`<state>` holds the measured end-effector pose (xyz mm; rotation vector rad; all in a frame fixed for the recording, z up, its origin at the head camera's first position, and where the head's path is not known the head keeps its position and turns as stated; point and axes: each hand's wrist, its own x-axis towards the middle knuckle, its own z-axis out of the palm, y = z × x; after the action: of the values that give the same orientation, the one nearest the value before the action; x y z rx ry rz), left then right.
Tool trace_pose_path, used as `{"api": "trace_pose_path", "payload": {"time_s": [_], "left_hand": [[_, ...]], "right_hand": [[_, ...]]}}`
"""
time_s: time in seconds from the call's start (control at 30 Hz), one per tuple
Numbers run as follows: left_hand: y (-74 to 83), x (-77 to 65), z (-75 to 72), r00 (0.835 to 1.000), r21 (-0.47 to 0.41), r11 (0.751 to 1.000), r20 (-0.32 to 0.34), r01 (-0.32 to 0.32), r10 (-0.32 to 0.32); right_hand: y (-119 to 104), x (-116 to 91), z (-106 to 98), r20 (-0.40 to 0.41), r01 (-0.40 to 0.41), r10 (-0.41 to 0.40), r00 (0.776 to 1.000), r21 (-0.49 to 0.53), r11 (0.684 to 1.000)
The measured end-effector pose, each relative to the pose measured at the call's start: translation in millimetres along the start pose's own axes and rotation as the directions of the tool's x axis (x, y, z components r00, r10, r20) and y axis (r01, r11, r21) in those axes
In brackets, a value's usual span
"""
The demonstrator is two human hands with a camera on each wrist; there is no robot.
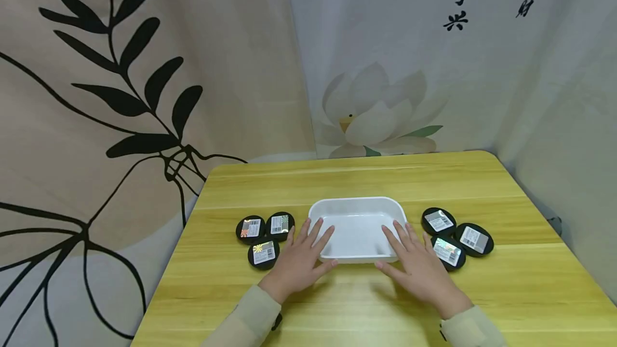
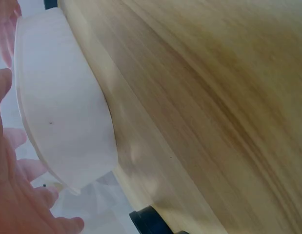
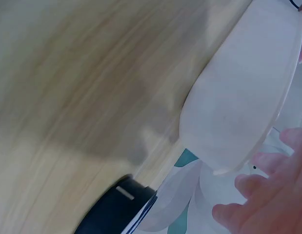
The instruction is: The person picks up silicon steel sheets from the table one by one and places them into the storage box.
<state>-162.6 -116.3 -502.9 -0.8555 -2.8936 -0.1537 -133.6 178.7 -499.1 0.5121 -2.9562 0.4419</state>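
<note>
Squarely between both hands — left [image 1: 300, 259], right [image 1: 418, 264] — white tray [image 1: 357, 203], flat fingers over its near corners.

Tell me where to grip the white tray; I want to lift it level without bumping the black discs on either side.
Grip the white tray by its two short ends, one hand per side, probably coming in from the near edge. It is a shallow rectangle with a raised rim, and the left hand and right hand already rest open at its near corners, inside the black discs.
</note>
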Motion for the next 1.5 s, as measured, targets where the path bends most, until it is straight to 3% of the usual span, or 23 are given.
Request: {"api": "trace_pose_path", "payload": {"time_s": [0.23, 0.7, 1.03, 1.27, 1.5], "left_hand": [[-2.2, 2.4, -0.5, 0.999, -0.010, 1.000, -0.035, -0.021, 0.021], [-2.4, 5.1, 4.6, 0.988, 0.070, 0.986, -0.019, -0.154, 0.155], [-3.1, 4.9, 12.5, 0.983, 0.114, 0.978, -0.019, -0.177, 0.180], [-4.9, 2.7, 19.7, 0.976, 0.111, 0.972, -0.047, -0.205, 0.211], [-5.3, 4.5, 23.9, 0.969, 0.103, 0.968, -0.067, -0.229, 0.237]], "right_hand": [[7.3, -5.0, -2.5, -0.014, -0.018, 0.019, 1.000, 0.019, 1.000], [21.2, -17.6, -3.5, -0.040, -0.099, 0.101, 0.994, 0.045, 0.994], [34.2, -27.2, -6.7, -0.061, -0.159, 0.164, 0.985, 0.077, 0.984], [47.7, -31.2, -4.9, -0.109, -0.165, 0.176, 0.978, 0.101, 0.981], [62.1, -36.3, -7.0, -0.180, -0.216, 0.219, 0.959, 0.039, 0.976]]}}
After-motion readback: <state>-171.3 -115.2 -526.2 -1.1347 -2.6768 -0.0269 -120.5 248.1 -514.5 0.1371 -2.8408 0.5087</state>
